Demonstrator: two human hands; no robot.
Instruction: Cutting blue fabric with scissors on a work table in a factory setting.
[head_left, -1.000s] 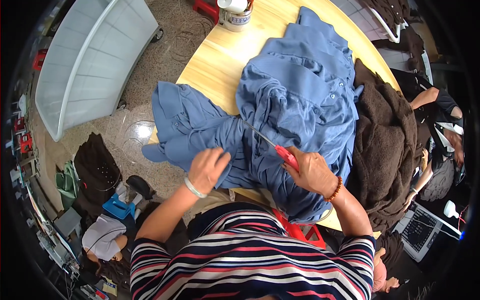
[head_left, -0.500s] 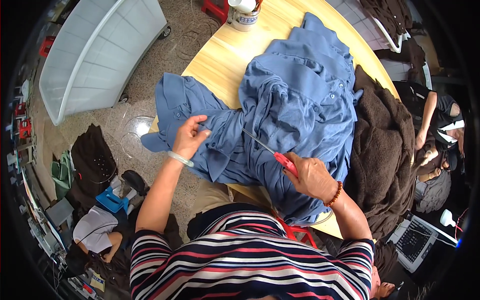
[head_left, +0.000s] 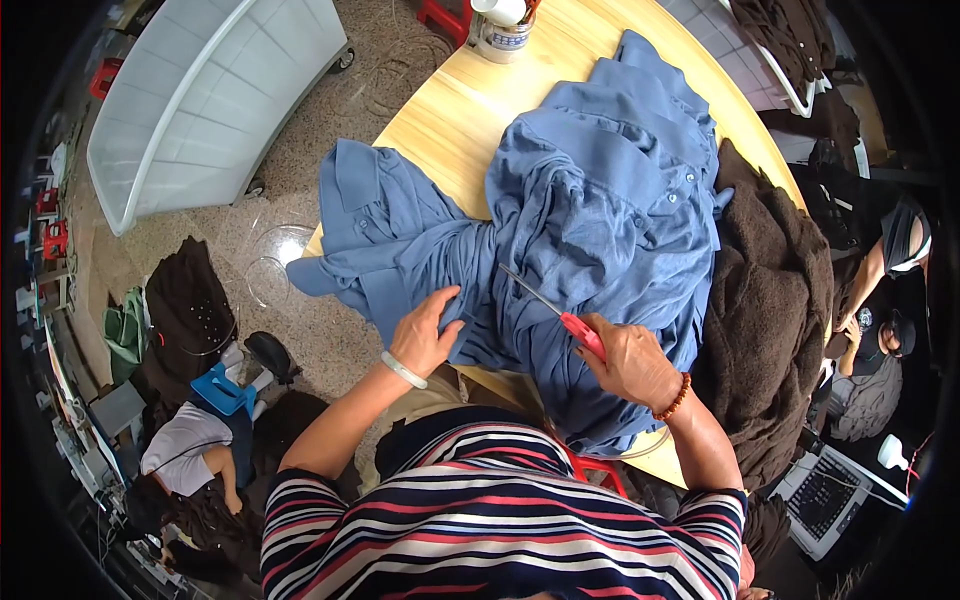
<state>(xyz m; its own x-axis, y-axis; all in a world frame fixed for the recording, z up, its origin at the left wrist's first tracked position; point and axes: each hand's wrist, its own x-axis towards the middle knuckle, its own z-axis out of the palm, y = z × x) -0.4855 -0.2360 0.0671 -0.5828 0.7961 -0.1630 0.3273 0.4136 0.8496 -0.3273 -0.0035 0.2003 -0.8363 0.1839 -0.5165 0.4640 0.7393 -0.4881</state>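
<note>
A blue garment with a collar and buttons lies bunched on the wooden table, its narrower left part hanging over the table's left edge. My right hand is closed around the red handle of a thin-bladed tool. Its slim metal tip points up and left over the cloth; the exact kind of tool is unclear. At the near side of the left part, my left hand has its fingers apart with nothing in them. It is over or against the cloth; I cannot tell whether it touches.
Brown knitted cloth is heaped along the right side of the wooden table. A mug with things in it stands at the far edge. A white wheeled cart is at far left. Other people sit at both sides.
My left hand has moved down and to the right, away from the collar of the garment's left part. My right hand still holds the red-handled tool, nearly in the same place.
</note>
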